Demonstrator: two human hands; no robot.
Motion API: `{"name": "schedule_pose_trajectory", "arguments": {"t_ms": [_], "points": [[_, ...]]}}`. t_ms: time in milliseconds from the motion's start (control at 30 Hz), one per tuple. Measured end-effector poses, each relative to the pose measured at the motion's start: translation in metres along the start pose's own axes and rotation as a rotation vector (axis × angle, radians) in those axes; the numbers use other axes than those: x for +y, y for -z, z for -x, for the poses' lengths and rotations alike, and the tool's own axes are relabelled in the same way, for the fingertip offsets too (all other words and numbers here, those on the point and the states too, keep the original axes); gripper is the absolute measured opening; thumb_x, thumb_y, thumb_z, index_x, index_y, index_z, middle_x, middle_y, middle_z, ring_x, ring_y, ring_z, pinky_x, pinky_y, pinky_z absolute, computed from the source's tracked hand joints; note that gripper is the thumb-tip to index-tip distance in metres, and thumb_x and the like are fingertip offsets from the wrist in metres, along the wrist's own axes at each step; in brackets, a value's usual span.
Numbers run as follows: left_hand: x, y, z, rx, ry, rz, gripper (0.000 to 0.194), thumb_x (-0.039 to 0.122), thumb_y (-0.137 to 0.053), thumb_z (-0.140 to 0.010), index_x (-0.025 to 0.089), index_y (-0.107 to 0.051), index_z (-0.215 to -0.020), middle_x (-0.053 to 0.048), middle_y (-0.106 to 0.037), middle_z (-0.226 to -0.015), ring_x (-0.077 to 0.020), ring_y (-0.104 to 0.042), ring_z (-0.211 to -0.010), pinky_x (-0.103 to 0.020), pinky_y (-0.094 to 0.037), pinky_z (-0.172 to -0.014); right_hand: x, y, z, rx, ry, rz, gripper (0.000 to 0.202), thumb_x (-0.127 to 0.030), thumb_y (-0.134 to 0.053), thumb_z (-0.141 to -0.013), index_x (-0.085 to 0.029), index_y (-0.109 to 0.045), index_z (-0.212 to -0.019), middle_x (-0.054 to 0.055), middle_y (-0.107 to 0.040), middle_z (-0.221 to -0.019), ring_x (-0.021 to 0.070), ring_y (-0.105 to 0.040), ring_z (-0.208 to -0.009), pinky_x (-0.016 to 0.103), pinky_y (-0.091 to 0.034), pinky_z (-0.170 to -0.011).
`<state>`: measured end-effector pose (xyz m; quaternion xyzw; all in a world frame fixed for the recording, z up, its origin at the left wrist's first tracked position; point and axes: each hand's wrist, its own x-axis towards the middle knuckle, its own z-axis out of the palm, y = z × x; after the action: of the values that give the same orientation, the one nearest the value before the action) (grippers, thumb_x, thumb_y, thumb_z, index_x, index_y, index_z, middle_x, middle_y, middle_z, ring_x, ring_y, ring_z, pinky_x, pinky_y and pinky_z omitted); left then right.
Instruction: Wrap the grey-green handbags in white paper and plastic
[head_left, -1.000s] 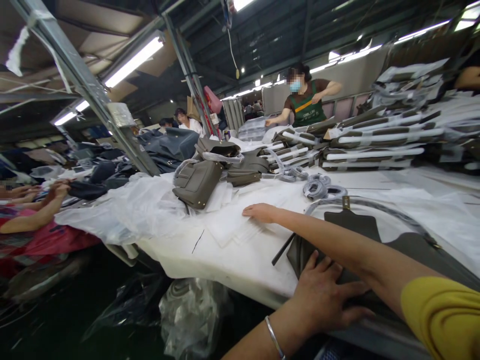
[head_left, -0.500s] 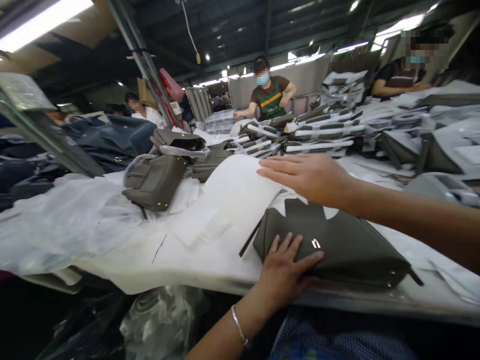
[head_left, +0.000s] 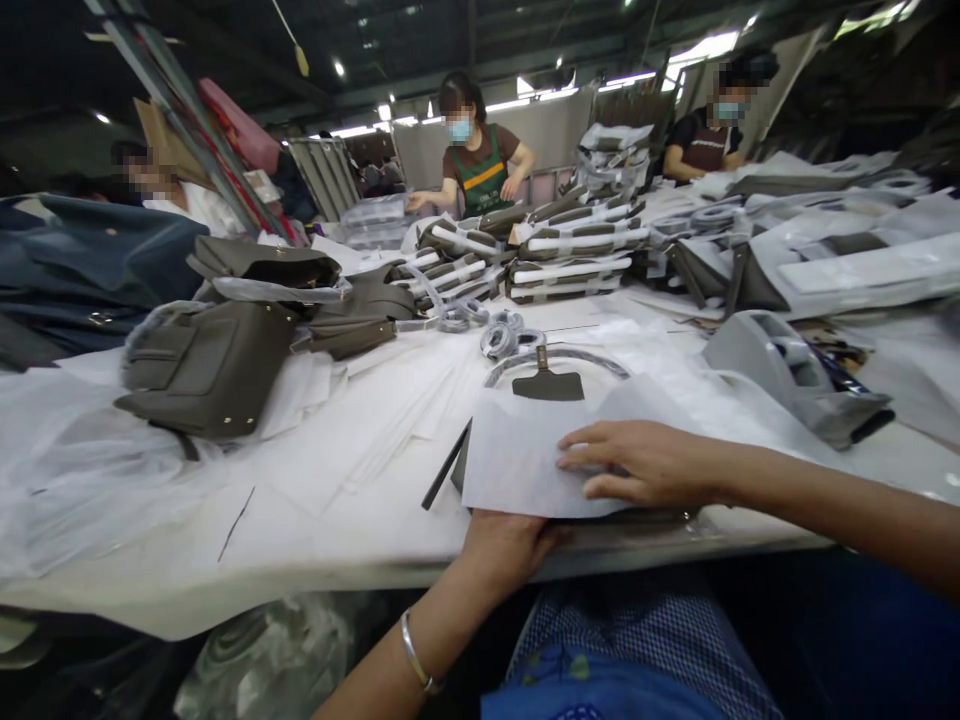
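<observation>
A sheet of white paper (head_left: 525, 450) lies over the dark olive bag (head_left: 462, 462), whose left edge and strap end show beside it. Above the paper's back edge a dark tag-shaped flap (head_left: 549, 385) and a wrapped, curved handle (head_left: 592, 356) are visible. My right hand (head_left: 637, 460) rests on top of the paper, fingers apart and pointing left. At the table's front edge is my left hand (head_left: 506, 550), its fingers hidden beneath the paper's lower edge, against the bag.
Another olive bag (head_left: 217, 365) lies at the left beside clear plastic. Wrapped bags (head_left: 577, 265) are stacked behind. A grey tape dispenser (head_left: 780, 370) stands at right. Two masked people, one in a green apron (head_left: 484, 180), are across the table.
White paper now covers the bag's front, which was bare before. My right hand has come down onto the paper, and my left fingers have gone under its edge. The view has shifted right.
</observation>
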<state>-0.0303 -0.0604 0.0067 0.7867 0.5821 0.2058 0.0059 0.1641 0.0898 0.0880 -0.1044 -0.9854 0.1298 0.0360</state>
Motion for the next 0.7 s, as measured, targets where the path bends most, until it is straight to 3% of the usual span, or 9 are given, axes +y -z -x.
{"name": "schedule_pose_trajectory", "arguments": {"t_ms": [67,167,267,433,567,700], "points": [[0.0,-0.001,0.001,-0.027,0.006,-0.009,0.058,0.047,-0.058,-0.092,0.03,-0.045,-0.146,-0.006,-0.049,-0.15,-0.0311,-0.044,-0.138,-0.052,-0.033,-0.118,0.005,0.0,-0.003,0.045,-0.055,-0.06,0.042,-0.047,-0.049,-0.097,-0.027,-0.065,-0.13,0.009,-0.067,-0.128,0.0262,-0.065,-0.113,0.041,-0.052,-0.097],[0.0,-0.006,0.004,-0.057,0.038,-0.035,0.054,0.049,-0.056,-0.093,0.03,-0.048,-0.144,-0.006,-0.054,-0.145,-0.0309,-0.05,-0.134,-0.053,-0.035,-0.116,0.009,-0.014,0.0,0.103,-0.05,-0.054,0.057,-0.049,-0.058,-0.092,-0.027,-0.052,-0.144,0.011,-0.054,-0.145,0.0313,-0.051,-0.132,0.051,-0.039,-0.111],[0.0,-0.011,0.006,-0.058,0.062,-0.059,0.057,0.053,-0.054,-0.093,0.028,-0.049,-0.144,-0.007,-0.054,-0.146,-0.031,-0.051,-0.133,-0.052,-0.034,-0.117,0.014,-0.033,0.005,0.049,-0.02,-0.086,0.055,-0.047,-0.049,-0.098,-0.034,-0.039,-0.151,0.006,-0.04,-0.156,0.03,-0.035,-0.145,0.057,-0.023,-0.119],[0.0,-0.008,0.001,-0.086,0.059,-0.046,0.05,0.05,-0.055,-0.093,0.03,-0.054,-0.138,-0.006,-0.058,-0.141,-0.0291,-0.053,-0.131,-0.048,-0.037,-0.115,0.023,-0.042,0.004,-0.014,-0.063,-0.133,0.057,-0.048,-0.044,-0.1,-0.036,-0.031,-0.154,0.003,-0.031,-0.16,0.0281,-0.024,-0.149,0.057,-0.014,-0.121],[0.011,0.011,0.004,-0.123,0.041,-0.064,0.042,0.045,-0.06,-0.092,0.026,-0.061,-0.129,-0.01,-0.066,-0.129,-0.0299,-0.061,-0.119,-0.047,-0.049,-0.104,0.024,-0.042,0.002,0.023,-0.067,-0.151,0.058,-0.049,-0.046,-0.099,-0.035,-0.032,-0.154,0.003,-0.034,-0.159,0.027,-0.026,-0.149,0.054,-0.013,-0.122],[0.036,0.049,0.006,-0.094,-0.014,0.032,0.028,0.033,-0.054,-0.096,0.022,-0.063,-0.12,-0.007,-0.074,-0.108,-0.0235,-0.07,-0.094,-0.038,-0.059,-0.083,0.024,-0.045,0.003,0.042,-0.07,-0.163,0.06,-0.05,-0.045,-0.099,-0.032,-0.031,-0.154,0.004,-0.035,-0.159,0.0272,-0.027,-0.148,0.054,-0.013,-0.122]]}}
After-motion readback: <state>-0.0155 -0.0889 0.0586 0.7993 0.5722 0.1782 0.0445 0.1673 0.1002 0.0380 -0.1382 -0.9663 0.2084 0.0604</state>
